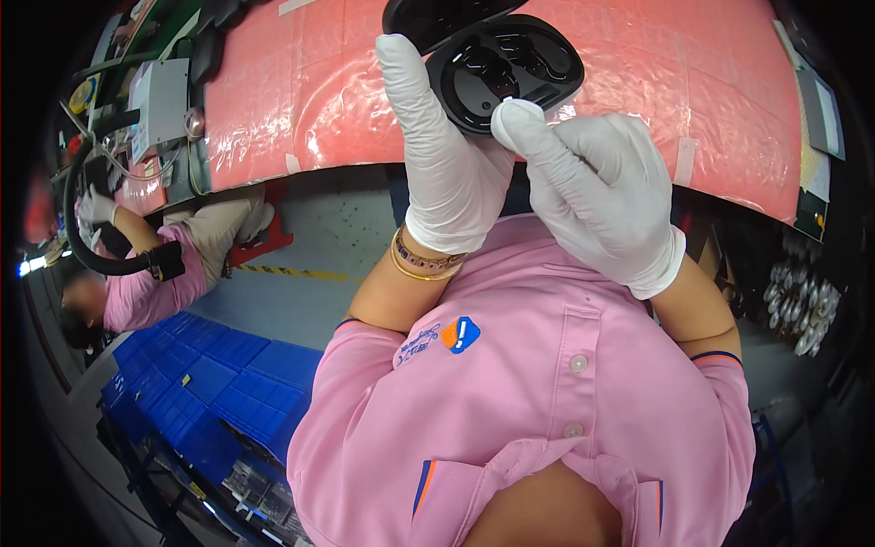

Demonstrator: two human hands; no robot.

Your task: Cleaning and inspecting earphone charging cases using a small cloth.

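Both my hands wear white gloves and are raised over the edge of a pink-covered worktable (292, 100). My left hand (447, 173) grips a black oval plastic shell (510, 68) from its left side, the shell's hollow inside facing me. My right hand (592, 191) holds a small white pad (512, 117) against the shell's lower rim with thumb and fingertips. A second black shell (428, 18) lies just behind on the table. Gold bracelets (421, 263) sit on my left wrist.
A co-worker in a pink shirt (146, 287) sits at the left by a grey box (162, 105) and a black hose (77, 237). Blue crates (219, 383) are stacked on the floor lower left. Shiny metal parts (802, 305) lie at the right.
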